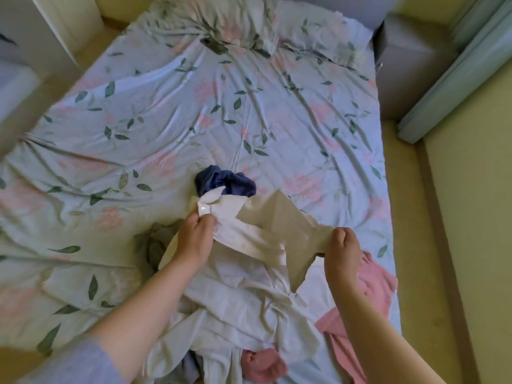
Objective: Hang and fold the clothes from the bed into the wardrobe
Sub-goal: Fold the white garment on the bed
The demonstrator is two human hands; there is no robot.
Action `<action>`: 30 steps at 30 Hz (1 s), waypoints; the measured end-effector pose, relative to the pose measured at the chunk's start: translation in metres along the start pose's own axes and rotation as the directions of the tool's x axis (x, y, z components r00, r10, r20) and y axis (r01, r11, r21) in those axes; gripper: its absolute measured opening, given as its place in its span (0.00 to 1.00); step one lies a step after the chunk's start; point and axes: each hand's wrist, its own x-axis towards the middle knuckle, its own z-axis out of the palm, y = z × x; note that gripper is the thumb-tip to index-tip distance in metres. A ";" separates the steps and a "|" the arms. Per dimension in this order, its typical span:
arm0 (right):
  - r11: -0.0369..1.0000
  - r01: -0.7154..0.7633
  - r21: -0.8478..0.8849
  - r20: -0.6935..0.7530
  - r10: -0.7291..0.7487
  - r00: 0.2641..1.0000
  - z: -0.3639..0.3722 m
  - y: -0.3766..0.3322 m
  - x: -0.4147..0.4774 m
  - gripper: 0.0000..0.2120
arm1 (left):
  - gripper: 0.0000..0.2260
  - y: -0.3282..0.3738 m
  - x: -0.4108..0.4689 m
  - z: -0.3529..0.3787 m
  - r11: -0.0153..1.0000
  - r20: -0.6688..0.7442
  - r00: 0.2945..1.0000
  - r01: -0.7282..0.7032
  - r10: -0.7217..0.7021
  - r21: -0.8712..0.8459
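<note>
A white button-up shirt [243,289] lies crumpled at the near middle of the bed [194,120], its collar lifted between my hands. My left hand [195,239] pinches the collar end by the button. My right hand [342,250] grips the other end of the collar, which is stretched between them. A dark blue garment [225,182] is bunched just beyond the collar. A pink garment [368,292] lies under and to the right of the shirt. A greyish-green piece [155,245] shows left of my left wrist.
The bed carries a wrinkled pale floral sheet with a pillow [235,29] at the far end. A grey upholstered block [410,59] stands at the bed's far right corner. Pale curtains [454,79] hang at right. White furniture [41,31] stands at left.
</note>
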 end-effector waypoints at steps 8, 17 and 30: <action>0.979 0.201 0.030 0.083 -0.203 0.976 -0.102 -0.108 -0.020 0.08 | 0.10 0.148 -0.069 -0.006 0.980 0.178 0.968 -0.153 0.174 -0.127; 0.873 0.466 0.146 0.276 -0.488 0.828 -0.182 -0.198 -0.071 0.18 | 0.11 0.268 -0.141 0.004 0.828 0.326 0.770 -0.555 0.549 -0.082; 0.688 0.684 0.241 0.135 -0.722 0.679 -0.245 -0.294 -0.094 0.16 | 0.09 0.347 -0.215 -0.013 0.521 0.348 0.432 -0.823 0.832 -0.224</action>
